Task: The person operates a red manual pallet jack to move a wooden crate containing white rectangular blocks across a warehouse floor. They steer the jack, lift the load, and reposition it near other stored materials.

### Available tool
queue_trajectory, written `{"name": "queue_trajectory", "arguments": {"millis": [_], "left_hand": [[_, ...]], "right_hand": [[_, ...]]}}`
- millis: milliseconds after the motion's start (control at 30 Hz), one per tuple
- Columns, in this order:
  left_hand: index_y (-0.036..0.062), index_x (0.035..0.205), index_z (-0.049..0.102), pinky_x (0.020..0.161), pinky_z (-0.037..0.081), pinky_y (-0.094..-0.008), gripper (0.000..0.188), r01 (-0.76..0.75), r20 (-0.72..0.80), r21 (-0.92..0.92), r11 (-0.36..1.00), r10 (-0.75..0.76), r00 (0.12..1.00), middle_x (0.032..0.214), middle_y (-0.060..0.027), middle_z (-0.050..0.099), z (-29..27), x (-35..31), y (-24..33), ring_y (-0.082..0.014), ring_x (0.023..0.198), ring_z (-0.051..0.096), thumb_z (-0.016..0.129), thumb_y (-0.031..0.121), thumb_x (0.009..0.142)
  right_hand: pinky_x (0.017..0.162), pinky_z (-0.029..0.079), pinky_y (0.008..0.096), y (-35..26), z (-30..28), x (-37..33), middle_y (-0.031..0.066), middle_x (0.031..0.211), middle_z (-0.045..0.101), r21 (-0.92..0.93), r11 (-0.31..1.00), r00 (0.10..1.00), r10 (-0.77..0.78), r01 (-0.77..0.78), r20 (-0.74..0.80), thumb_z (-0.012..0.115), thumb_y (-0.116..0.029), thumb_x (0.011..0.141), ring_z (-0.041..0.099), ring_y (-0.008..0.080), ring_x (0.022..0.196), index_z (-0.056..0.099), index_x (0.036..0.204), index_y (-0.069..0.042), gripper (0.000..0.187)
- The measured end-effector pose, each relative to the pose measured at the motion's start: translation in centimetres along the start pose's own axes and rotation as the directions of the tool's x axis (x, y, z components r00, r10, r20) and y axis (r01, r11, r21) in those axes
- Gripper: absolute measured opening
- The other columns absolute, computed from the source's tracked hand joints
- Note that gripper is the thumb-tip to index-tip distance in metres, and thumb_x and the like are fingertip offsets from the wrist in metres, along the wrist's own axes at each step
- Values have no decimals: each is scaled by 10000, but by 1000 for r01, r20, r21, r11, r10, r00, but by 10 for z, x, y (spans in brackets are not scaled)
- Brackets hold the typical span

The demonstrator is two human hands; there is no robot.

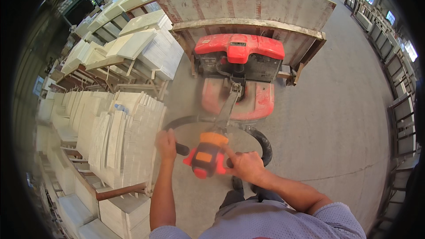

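Note:
A red electric pallet truck (239,46) stands in front of me, its steering arm (227,108) reaching back toward my body. At the arm's end sits a control head (204,157) with orange panels and red buttons. Black looped handles curve out on both sides of it. My left hand (166,144) is closed around the left handle (182,149), its fingers slightly blurred. On the other side, my right hand (247,165) is closed on the right handle (264,147), its thumb side against the red part of the head. That hand partly hides its grip.
Just beyond the truck stands a wooden-framed rack with large upright slabs (248,4). Close on my left, pale stone slabs (133,137) lean in rows on racks, a clear bottle (120,107) on top. Concrete floor (327,119) extends right toward metal racks (403,117).

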State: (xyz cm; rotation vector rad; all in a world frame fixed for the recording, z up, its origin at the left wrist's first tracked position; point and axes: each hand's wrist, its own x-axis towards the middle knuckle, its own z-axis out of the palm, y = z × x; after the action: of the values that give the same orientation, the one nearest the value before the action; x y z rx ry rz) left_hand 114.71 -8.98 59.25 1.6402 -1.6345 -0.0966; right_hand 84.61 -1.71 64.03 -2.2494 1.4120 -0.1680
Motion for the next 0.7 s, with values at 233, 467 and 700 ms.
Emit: {"name": "queue_trajectory", "arguments": {"millis": [233,467,700], "left_hand": [[47,549,510,653,389,-473,466,-34,-3,-31,999,34,999,613,-128,510,-92,-95,107,-343,666,526,509,205,987],[36,591,527,637,396,-466,403,-84,55,-27,996,85,995,605,-121,521,-167,-175,139,-329,636,529,497,151,976],[4,610,530,649,395,-463,382,-27,53,-30,999,29,998,628,-139,543,-212,-249,128,-344,649,525,492,114,974]], "right_hand": [[510,466,381,-52,-42,-166,50,633,626,2,1000,996,-28,28,-80,634,-651,824,636,229,548,402,1492,-115,888],[534,514,402,-89,-38,-251,79,623,651,264,965,990,-51,15,130,576,-713,838,659,273,558,341,1504,-35,979],[699,546,416,-119,-10,-289,146,781,701,373,927,935,-155,26,320,608,-672,837,697,326,762,165,1539,38,1092]]}}
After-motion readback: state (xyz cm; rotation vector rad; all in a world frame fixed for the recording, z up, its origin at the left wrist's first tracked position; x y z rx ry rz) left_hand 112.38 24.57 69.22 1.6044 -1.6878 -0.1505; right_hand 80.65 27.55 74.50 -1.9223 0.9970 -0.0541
